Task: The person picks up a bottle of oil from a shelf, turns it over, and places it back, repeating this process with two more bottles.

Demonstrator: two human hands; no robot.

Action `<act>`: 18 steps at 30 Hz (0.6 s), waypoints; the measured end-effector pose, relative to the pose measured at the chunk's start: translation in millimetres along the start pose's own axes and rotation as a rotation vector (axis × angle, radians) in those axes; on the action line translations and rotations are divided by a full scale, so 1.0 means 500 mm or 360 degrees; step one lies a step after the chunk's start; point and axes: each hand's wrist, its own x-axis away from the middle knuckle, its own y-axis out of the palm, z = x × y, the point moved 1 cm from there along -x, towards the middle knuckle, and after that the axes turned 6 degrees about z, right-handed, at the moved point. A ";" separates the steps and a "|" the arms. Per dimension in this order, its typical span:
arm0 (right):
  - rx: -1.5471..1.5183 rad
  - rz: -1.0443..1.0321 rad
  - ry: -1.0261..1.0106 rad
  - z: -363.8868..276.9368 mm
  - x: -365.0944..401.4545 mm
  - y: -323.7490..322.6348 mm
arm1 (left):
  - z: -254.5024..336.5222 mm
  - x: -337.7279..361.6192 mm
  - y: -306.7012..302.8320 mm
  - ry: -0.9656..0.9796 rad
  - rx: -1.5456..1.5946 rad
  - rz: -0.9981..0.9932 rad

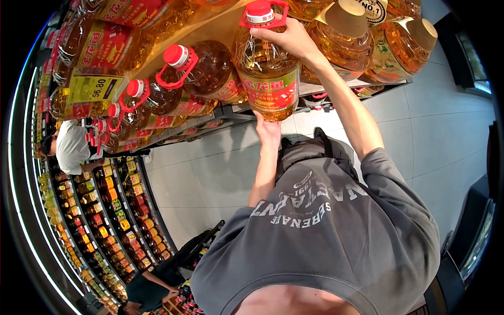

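Observation:
A large oil bottle [268, 89] with a red cap and a red and green label is upright at the front edge of the shelf display. My right hand [291, 37] is closed round its neck, just below the red handle ring. Beneath the bottle's base, my left hand [269, 128] supports it from below, its fingers partly hidden by the bottle. Close on the left stands another red-capped oil bottle [210, 71]. Gold-capped bottles [341, 44] stand just right of my right wrist.
More red-capped bottles [168, 94] line the shelf to the left, near a yellow price tag [94, 88]. A person in a white top [73, 147] is at the left, another in dark clothes [144, 291] at the lower left. Long stocked shelves [100, 210] curve behind them.

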 end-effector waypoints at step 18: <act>-0.0034 -0.0334 -0.0151 -0.038 0.017 0.004 | -0.060 0.009 -0.063 -0.0031 -0.0406 0.0025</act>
